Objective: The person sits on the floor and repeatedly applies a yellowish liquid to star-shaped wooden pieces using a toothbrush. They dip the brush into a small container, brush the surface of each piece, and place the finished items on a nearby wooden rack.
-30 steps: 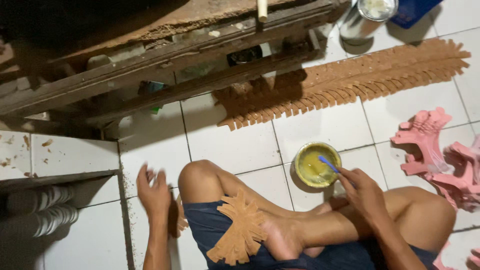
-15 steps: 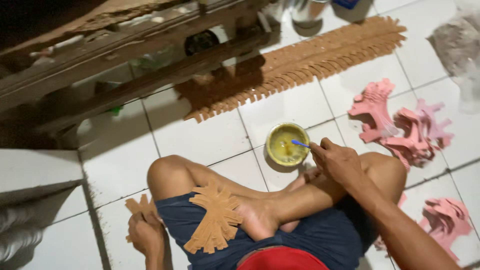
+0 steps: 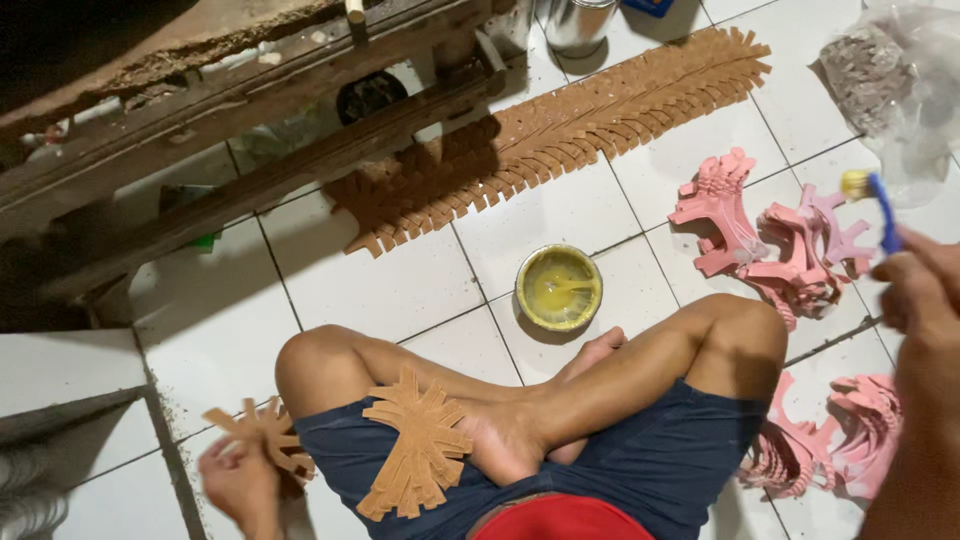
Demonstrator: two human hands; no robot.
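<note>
Two pink cutout heaps (image 3: 770, 240) flank the right hand (image 3: 915, 290).

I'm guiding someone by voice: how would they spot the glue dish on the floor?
Start at the long row of brown comb-cut strips lying across the white tiled floor. Just below it, in front of the seated person's crossed legs, sits a small round yellow-green dish of yellow glue. It is the only round, shiny thing among flat brown and pink cut pieces.

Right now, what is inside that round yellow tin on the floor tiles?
The round tin holds a yellowish, glue-like liquid, spread thin and streaked. Nothing else shows in it; its bottom is covered by the liquid.
</note>
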